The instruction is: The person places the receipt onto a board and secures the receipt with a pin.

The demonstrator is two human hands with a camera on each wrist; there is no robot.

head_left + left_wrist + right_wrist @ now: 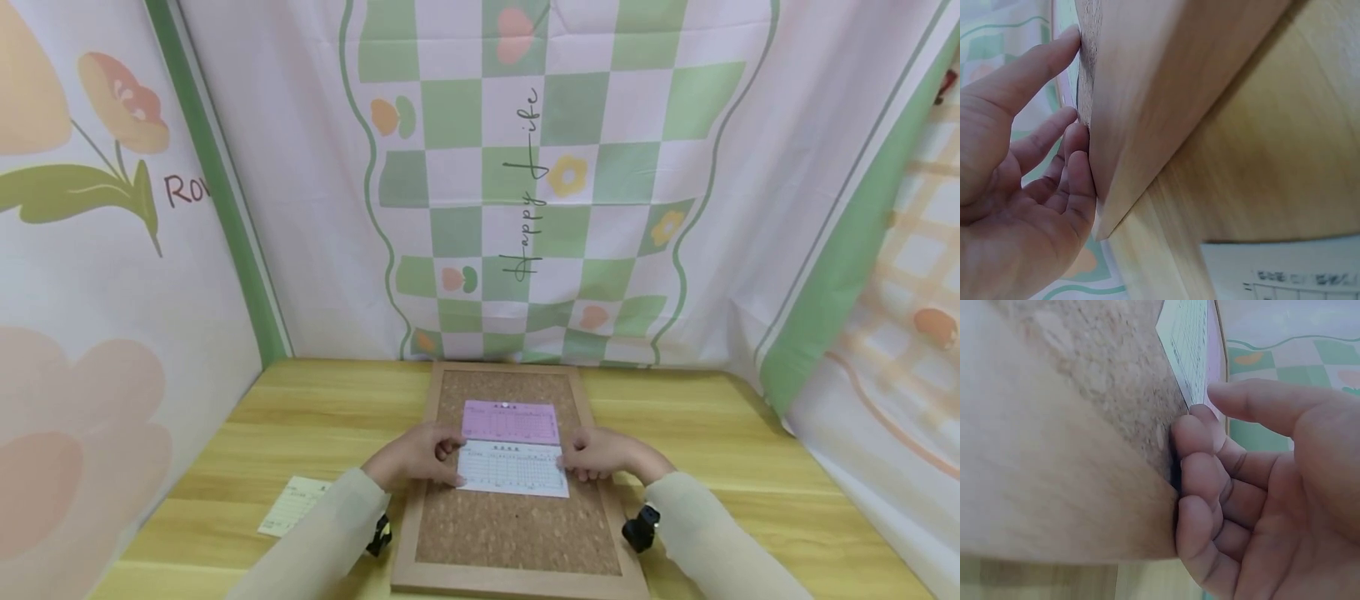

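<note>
A white printed form (513,469) lies on a wood-framed cork board (517,533), just below a pink form (510,421) fixed by a white pushpin (505,405) at its top. At the white form's left edge is my left hand (423,454). Its thumb and index finger are spread, touching near the lower and upper corners, and the other fingers curl loosely beside the frame. My right hand (603,454) pinches the right edge of the white form between thumb and index finger. Its remaining fingers (1197,475) are bent against the board.
A pale yellow form (294,504) lies on the wooden table (337,408) left of the board, partly covered by my left sleeve. Printed curtains (517,183) hang behind the table and at both sides. Each wrist wears a black camera (641,528).
</note>
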